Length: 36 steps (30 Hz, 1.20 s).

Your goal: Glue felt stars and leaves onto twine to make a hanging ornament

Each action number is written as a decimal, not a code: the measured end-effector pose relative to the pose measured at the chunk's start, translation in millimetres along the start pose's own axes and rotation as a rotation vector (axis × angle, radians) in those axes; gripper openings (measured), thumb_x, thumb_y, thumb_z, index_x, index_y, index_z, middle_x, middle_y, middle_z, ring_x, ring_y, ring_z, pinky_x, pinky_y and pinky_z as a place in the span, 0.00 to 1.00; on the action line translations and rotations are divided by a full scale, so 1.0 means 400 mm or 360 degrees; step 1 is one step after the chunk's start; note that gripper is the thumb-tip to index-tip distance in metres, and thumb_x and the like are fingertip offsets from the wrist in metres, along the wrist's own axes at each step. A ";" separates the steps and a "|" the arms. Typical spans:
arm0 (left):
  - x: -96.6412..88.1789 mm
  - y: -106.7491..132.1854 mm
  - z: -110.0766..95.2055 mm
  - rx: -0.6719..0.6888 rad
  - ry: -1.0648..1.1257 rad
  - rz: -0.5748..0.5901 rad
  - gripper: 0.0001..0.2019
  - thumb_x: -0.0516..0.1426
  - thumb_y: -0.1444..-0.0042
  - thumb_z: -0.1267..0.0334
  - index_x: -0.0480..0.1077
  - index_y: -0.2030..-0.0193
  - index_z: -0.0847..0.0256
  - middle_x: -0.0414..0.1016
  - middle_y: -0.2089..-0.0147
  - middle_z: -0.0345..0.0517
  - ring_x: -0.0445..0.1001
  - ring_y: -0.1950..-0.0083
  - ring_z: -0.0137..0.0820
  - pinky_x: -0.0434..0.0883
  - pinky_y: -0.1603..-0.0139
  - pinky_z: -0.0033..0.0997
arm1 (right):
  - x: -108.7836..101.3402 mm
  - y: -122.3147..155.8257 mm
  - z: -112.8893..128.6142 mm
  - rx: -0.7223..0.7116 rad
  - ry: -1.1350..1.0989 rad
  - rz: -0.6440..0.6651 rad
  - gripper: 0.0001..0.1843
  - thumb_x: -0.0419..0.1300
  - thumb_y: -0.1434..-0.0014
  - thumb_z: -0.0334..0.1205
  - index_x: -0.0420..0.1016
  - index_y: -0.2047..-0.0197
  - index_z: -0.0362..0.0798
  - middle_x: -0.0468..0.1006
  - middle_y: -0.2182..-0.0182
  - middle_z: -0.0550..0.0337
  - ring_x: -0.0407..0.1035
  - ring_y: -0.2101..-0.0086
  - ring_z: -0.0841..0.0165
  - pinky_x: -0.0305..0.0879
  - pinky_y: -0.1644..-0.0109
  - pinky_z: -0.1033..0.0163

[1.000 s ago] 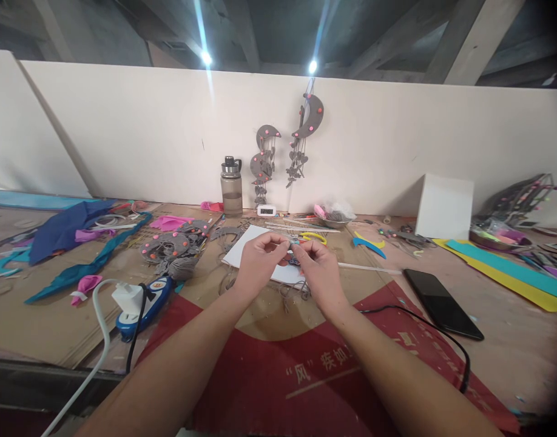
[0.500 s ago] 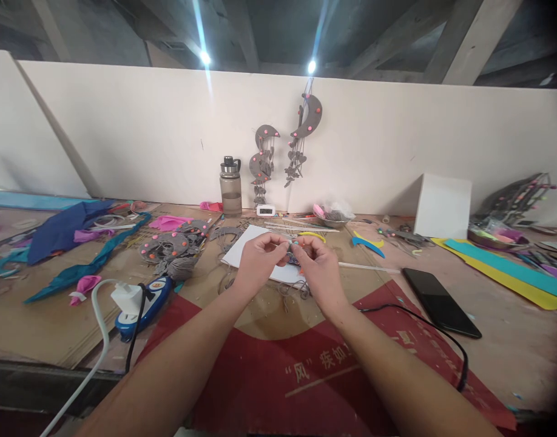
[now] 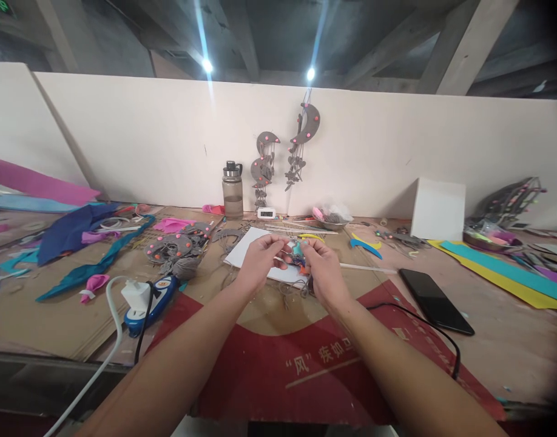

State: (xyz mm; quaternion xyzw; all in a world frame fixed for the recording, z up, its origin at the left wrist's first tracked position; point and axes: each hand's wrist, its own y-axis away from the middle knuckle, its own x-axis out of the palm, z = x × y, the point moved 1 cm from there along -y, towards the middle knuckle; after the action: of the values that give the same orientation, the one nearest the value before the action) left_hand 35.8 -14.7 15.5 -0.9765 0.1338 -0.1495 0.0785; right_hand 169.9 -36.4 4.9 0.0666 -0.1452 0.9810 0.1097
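Above a sheet of white paper point(image 3: 242, 250), my left hand point(image 3: 259, 266) and my right hand point(image 3: 326, 272) are held close together. Between thumb and fingers of the right one is a small teal piece point(image 3: 297, 249); it looks like felt, but its shape is hard to make out. The left fingers are pinched just beside it, on something too fine to name. Small dark and orange bits point(image 3: 302, 269) show under the right fingers. Grey cord point(image 3: 287, 292) lies in loose loops on the cardboard below my hands.
Grey crescent pieces with pink dots point(image 3: 169, 246) lie to the left, near a blue power strip point(image 3: 150, 306). A bottle point(image 3: 233, 194), a small clock point(image 3: 266, 213) and a bowl point(image 3: 332, 217) stand at the back. A black phone point(image 3: 435, 301) lies right.
My hands have drawn slightly apart, and the teal piece now shows between them. The view has shifted a little, with a pink strip appearing at the far left.
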 end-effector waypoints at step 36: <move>-0.054 -0.085 0.080 0.0150 -0.0302 -0.0176 0.02 0.55 0.53 0.67 0.67 0.72 0.63 0.71 0.73 0.41 0.71 0.74 0.25 0.63 0.77 0.22 | -0.054 -0.040 -0.045 -0.0148 0.0175 -0.0216 0.17 0.60 0.51 0.53 0.60 0.74 0.50 0.54 0.84 0.73 0.43 0.83 0.77 0.40 0.80 0.67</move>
State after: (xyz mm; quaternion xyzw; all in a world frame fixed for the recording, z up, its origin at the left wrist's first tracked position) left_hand 34.2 27.3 -14.1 -0.9874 0.0644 -0.0666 0.1283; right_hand 192.9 -20.5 -11.2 0.0170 -0.1795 0.9657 0.1868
